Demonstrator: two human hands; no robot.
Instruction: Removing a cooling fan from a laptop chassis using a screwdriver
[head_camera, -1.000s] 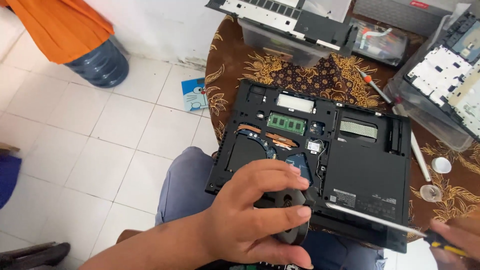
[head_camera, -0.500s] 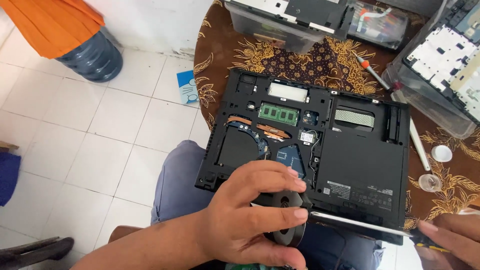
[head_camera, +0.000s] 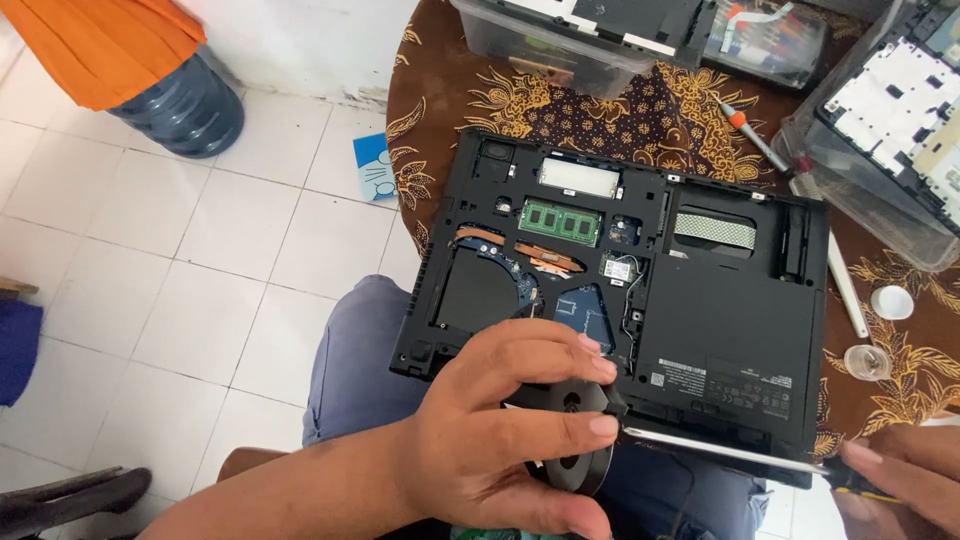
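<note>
An opened black laptop base (head_camera: 720, 330) lies upside down on a patterned brown cloth, its green memory stick (head_camera: 560, 222) and copper heat pipes (head_camera: 520, 250) exposed. My left hand (head_camera: 500, 430) grips a round black cooling fan (head_camera: 575, 440) at the laptop's near edge. My right hand (head_camera: 900, 475) at the lower right holds a screwdriver whose long metal shaft (head_camera: 720, 450) points left, with its tip at the fan.
Clear plastic bins (head_camera: 560, 45) with laptop parts stand at the back and right (head_camera: 880, 170). An orange-handled screwdriver (head_camera: 755, 135), a white stick (head_camera: 845, 285) and two small caps (head_camera: 890, 302) lie on the cloth. A blue water jug (head_camera: 185, 105) stands on the white tiled floor.
The view has shifted slightly, so the laptop sits lower and more central. My right hand with the screwdriver has edged further into view; my left hand keeps its grip on the fan.
</note>
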